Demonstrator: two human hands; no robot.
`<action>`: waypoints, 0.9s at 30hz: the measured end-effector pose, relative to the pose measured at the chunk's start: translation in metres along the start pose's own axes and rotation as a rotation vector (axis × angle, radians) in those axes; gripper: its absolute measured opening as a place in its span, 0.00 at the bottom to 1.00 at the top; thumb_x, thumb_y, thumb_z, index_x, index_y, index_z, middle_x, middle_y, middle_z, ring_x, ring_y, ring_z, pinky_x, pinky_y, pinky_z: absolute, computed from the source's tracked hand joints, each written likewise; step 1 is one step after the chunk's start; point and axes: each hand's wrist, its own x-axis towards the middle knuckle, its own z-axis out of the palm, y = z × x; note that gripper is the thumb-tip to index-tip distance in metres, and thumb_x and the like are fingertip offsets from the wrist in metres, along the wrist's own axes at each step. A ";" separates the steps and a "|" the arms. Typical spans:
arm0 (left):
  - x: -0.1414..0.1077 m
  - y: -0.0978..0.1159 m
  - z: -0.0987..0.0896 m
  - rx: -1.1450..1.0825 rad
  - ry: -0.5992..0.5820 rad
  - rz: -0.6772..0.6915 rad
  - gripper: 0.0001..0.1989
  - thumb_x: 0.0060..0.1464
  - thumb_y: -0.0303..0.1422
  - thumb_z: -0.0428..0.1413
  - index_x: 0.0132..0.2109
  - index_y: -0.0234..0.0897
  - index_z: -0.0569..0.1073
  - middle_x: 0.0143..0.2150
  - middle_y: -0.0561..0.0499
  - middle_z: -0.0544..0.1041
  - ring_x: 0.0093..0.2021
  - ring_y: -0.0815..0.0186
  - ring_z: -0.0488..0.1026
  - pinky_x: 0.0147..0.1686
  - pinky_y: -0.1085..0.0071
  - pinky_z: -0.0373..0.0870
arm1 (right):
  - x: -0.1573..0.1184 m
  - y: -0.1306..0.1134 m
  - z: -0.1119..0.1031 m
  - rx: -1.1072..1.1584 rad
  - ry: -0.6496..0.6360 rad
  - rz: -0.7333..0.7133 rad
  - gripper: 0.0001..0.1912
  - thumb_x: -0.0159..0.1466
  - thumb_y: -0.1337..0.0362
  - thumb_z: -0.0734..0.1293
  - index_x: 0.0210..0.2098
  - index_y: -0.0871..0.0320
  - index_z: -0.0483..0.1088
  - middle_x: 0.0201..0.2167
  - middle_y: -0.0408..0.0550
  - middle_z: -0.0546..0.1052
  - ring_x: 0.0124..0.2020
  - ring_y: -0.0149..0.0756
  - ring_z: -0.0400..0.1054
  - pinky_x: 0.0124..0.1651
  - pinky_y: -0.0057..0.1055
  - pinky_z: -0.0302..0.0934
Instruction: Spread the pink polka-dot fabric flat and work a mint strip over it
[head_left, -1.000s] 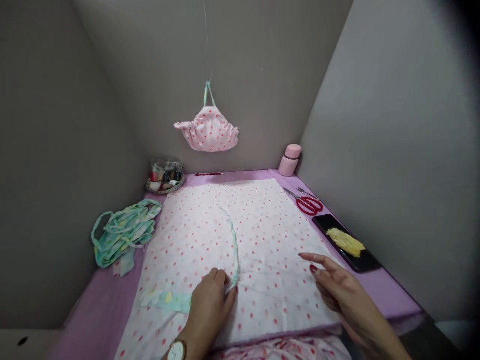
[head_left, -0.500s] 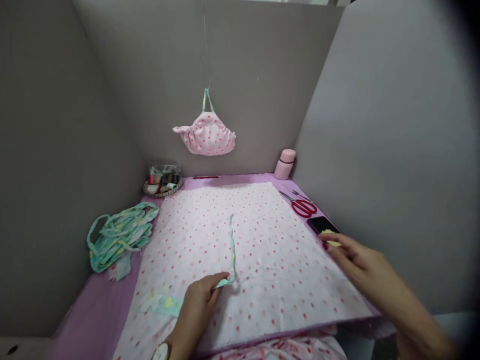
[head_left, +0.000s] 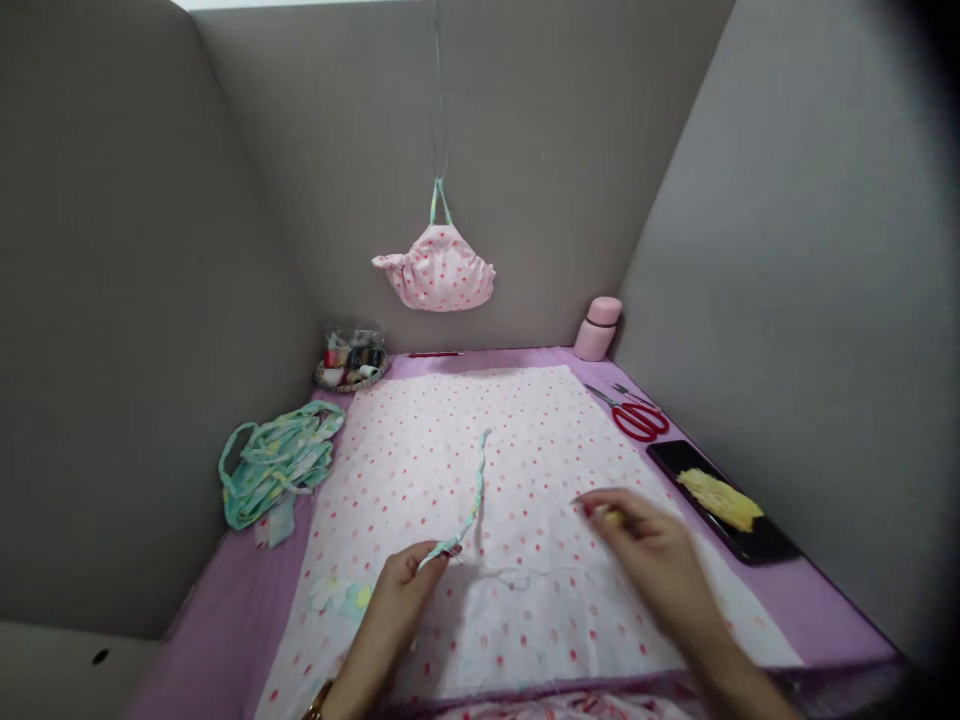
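My left hand point(head_left: 405, 590) pinches a narrow mint-green fabric strip point(head_left: 478, 490) near its lower end. The strip's free end rises away from the fingers above white cloth with pink dots point(head_left: 540, 450). A pale thread point(head_left: 517, 578) trails over the cloth to the right of my left fingers. My right hand point(head_left: 649, 555) is above the right half of the cloth, thumb and fingers pinched together and blurred by motion. A small yellow bit shows at its fingers; what they hold is too unclear to name.
On the right lie a dark phone point(head_left: 757, 545) with a yellow piece point(head_left: 721, 498) on it, and red-handled scissors point(head_left: 634, 422). A pink bottle point(head_left: 598, 330) stands behind. Left are green strips point(head_left: 277, 465) and a basket of spools point(head_left: 351, 370). A dotted pouch point(head_left: 442, 270) hangs ahead.
My right hand has moved left from the yellow piece on the phone to above the cloth. My left hand keeps its hold on the strip. The view has shifted a little.
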 end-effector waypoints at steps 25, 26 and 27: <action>-0.018 0.018 0.003 0.015 0.083 0.095 0.19 0.52 0.47 0.50 0.41 0.38 0.76 0.42 0.46 0.78 0.44 0.58 0.72 0.47 0.67 0.66 | -0.020 -0.005 0.068 -0.176 -0.278 -0.251 0.10 0.63 0.63 0.60 0.29 0.57 0.71 0.23 0.43 0.72 0.23 0.30 0.64 0.28 0.24 0.57; -0.017 0.016 0.002 0.022 0.095 0.086 0.20 0.51 0.47 0.50 0.42 0.38 0.76 0.41 0.46 0.78 0.44 0.58 0.72 0.47 0.66 0.66 | -0.016 -0.007 0.062 -0.185 -0.242 -0.253 0.10 0.62 0.63 0.60 0.29 0.57 0.71 0.22 0.43 0.72 0.23 0.30 0.64 0.28 0.24 0.57; -0.016 0.015 0.001 0.026 0.101 0.076 0.21 0.51 0.48 0.50 0.42 0.38 0.76 0.41 0.47 0.78 0.44 0.58 0.72 0.47 0.66 0.66 | -0.013 -0.008 0.055 -0.195 -0.200 -0.250 0.10 0.62 0.62 0.60 0.29 0.57 0.71 0.22 0.43 0.71 0.22 0.30 0.63 0.27 0.23 0.56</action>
